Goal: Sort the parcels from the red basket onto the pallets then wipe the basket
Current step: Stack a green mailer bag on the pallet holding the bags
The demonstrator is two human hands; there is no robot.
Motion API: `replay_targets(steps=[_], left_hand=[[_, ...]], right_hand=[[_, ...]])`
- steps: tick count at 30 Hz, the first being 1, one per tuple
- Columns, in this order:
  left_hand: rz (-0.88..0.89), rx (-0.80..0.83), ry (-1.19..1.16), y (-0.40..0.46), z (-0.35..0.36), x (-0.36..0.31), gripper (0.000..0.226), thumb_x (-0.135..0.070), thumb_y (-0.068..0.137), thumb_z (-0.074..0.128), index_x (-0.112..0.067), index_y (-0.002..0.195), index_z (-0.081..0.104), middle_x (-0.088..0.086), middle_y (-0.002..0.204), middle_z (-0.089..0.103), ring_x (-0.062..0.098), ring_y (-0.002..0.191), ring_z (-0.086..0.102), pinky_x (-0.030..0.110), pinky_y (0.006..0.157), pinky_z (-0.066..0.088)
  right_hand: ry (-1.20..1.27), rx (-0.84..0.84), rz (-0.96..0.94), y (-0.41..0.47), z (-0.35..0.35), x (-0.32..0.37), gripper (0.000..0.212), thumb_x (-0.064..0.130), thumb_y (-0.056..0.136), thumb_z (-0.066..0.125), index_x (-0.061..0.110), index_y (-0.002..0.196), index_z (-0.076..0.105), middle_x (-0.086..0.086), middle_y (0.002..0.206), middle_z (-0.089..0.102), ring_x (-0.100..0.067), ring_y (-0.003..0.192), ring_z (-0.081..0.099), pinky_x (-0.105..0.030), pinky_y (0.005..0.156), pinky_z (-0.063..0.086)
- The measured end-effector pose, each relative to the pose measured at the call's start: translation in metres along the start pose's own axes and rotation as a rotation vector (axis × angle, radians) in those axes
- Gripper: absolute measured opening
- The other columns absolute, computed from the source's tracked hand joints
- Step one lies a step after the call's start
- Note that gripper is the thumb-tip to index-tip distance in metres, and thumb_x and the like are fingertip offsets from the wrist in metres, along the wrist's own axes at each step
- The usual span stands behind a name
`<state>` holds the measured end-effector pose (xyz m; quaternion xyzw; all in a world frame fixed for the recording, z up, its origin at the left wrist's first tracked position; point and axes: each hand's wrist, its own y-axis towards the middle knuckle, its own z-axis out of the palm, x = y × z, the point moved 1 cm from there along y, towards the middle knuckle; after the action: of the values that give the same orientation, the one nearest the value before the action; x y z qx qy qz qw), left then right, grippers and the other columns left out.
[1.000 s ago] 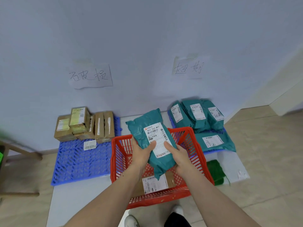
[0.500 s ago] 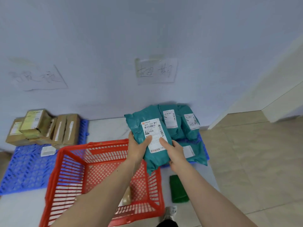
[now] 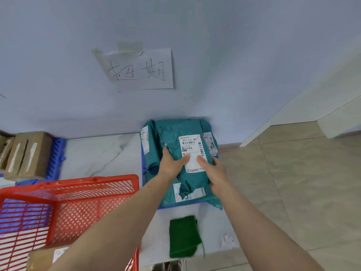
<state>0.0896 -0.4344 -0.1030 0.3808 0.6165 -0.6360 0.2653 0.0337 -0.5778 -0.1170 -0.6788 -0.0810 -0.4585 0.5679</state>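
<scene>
Grey wall (image 3: 195, 36) with a white paper sign of handwritten characters (image 3: 140, 70) is standing behind a blue plastic pallet (image 3: 143, 169) where teal plastic mailer bags (image 3: 154, 151) are lying in a pile, and the red plastic mesh basket (image 3: 78, 192) is sitting just to its left with one brown cardboard parcel (image 3: 45, 259) inside. Both hands are gripping a teal mailer bag with a white shipping label (image 3: 187, 153) over this pile, the left hand (image 3: 172, 165) and the right hand (image 3: 214, 171) each pressing a thumb on the label, while a dark green folded cloth (image 3: 183, 235) is lying on the pale floor sheet (image 3: 97, 153) near the pallet.
</scene>
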Motion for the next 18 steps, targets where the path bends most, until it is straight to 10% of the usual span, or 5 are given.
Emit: replay_targets(steps=[6,12,18], left_hand=[[0.07,-0.088,0.718,0.073,0.046,0.008,0.12,-0.062,0.076,0.071,-0.016,0.155,-0.006,0.012,0.162,0.003,0.032,0.148,0.007,0.052,0.117,0.021],[0.226,-0.088,1.036,0.142,0.062,0.013,0.118,-0.078,0.074,0.057,-0.028,0.155,-0.012,0.011,0.164,-0.008,0.03,0.151,-0.006,0.053,0.12,0.006],[0.232,-0.048,1.244,0.183,0.055,0.033,0.107,-0.092,0.072,0.031,-0.04,0.151,-0.018,0.009,0.162,-0.021,0.034,0.149,-0.018,0.065,0.115,-0.002]], right_hand=[[0.015,-0.102,-0.094,0.072,-0.023,0.004,0.053,0.017,0.086,0.077,0.03,0.128,0.047,-0.002,0.114,0.069,-0.025,0.099,0.071,-0.043,0.081,0.061],[-0.021,-0.108,-0.128,0.139,-0.027,0.002,0.055,0.021,0.093,0.07,0.028,0.141,0.044,-0.003,0.119,0.068,-0.02,0.097,0.072,-0.033,0.069,0.062],[-0.387,-0.132,-0.171,0.184,-0.016,-0.002,0.041,0.04,0.089,0.06,0.04,0.129,0.05,0.008,0.12,0.065,-0.016,0.109,0.063,-0.045,0.095,0.055]])
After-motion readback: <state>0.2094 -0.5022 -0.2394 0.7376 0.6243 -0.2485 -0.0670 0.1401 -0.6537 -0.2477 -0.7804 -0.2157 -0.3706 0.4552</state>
